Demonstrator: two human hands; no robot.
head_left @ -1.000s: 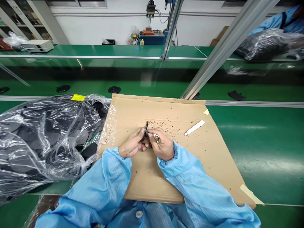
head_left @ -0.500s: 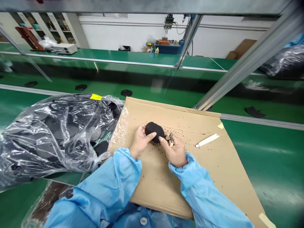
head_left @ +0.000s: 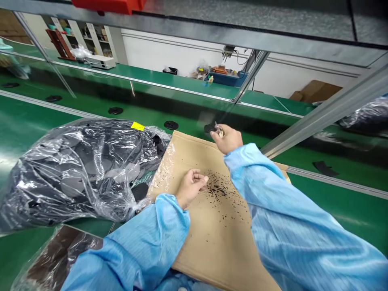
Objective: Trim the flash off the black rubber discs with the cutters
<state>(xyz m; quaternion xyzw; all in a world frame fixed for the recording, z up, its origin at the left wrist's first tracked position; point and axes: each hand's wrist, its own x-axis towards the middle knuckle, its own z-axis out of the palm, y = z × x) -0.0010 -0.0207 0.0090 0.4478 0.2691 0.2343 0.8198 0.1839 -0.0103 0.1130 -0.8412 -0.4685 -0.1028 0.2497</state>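
Right hand: grip holding small metal tool, at cardboard's far edge. Black disc on green counter by its fingertips, contact unclear. Left hand over cardboard, curled, grip narrow, can't tell if fully closed. Black scraps beside it.

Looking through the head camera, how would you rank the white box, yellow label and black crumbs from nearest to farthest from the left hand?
1. Black crumbs: on the cardboard, just right of the left hand.
2. Yellow label: on the bag, leftward.
3. White box: left, on the back bench.
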